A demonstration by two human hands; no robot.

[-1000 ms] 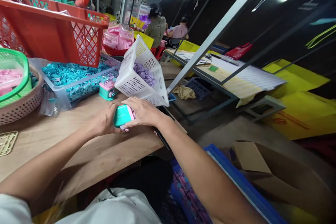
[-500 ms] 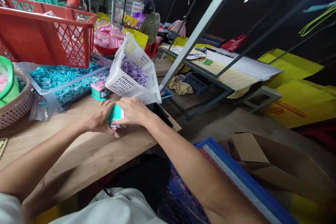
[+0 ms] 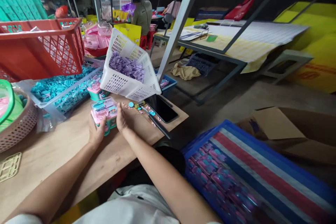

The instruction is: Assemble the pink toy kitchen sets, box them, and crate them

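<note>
Left hand point(image 3: 96, 131) and right hand point(image 3: 122, 119) clamp box point(image 3: 105, 106).
Tilted white basket point(image 3: 123, 85) stands beyond; phone point(image 3: 163, 109) lies right; red print point(image 3: 309, 75) on yellow bag point(image 3: 316, 50) unreadable.

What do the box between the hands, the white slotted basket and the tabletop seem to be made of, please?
Box: probably moulded plastic, glossy on top; its lid looks see-through.
White slotted basket: likely plastic, smooth, with regular slots in its walls.
Tabletop: apparently wood or plywood, fairly matte, given its pale brown colour and knot-like spots.
</note>
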